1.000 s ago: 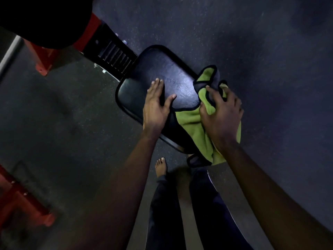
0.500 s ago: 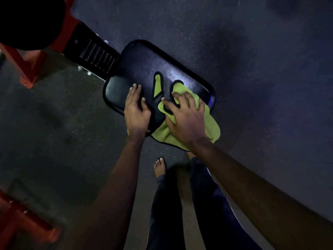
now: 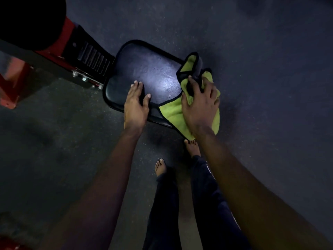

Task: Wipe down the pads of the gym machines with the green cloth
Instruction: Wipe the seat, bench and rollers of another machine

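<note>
Green cloth [image 3: 173, 114]: bunched at the right edge of the pad [image 3: 149, 73], half overhanging, under our right hand [image 3: 200, 107], fingers [image 3: 193, 84] curled into it. Our left hand [image 3: 135, 109] lies flat on the near edge, fingers together. Risk, we judge: the overhang slips off and the stroke misses.

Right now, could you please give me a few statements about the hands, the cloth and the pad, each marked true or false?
1. The right hand grips the green cloth. True.
2. The left hand holds a spray bottle. False: it rests flat on the black pad and holds nothing.
3. The green cloth lies at the pad's end next to the red frame. False: it sits at the opposite end and drapes over the pad's edge.
4. The person wears shoes. False: a bare foot shows on the floor.
5. Most of the black pad's top is uncovered. True.
</note>
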Demonstrator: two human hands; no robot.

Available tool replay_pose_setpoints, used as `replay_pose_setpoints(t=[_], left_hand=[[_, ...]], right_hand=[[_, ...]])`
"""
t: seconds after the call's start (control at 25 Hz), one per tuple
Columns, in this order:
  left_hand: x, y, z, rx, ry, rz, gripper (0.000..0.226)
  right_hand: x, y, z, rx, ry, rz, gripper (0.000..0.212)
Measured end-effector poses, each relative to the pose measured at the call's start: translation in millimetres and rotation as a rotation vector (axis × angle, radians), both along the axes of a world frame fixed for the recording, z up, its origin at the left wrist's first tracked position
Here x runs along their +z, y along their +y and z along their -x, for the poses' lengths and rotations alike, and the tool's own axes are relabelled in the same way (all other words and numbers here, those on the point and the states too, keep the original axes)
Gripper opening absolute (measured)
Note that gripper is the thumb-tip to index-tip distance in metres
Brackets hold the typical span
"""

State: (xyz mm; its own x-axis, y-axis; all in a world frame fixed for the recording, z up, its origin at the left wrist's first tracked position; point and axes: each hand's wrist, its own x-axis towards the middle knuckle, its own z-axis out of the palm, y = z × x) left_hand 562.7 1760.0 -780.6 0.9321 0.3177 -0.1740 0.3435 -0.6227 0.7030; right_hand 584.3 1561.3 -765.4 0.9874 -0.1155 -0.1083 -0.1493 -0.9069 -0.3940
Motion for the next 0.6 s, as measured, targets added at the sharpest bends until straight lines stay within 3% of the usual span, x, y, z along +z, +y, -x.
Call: replay_pose_setpoints(t=[0.32, 0.6], left_hand=[[3, 5, 1, -0.013, 0.024, 0.048, 0.054], [0, 14, 4, -0.067, -0.034, -0.021, 0.053]], right_hand=[[-3, -11, -34, -0.203, 0.018, -0.165, 0.054], [-11, 10, 67, -0.266, -0.084, -0.217, 0.056]])
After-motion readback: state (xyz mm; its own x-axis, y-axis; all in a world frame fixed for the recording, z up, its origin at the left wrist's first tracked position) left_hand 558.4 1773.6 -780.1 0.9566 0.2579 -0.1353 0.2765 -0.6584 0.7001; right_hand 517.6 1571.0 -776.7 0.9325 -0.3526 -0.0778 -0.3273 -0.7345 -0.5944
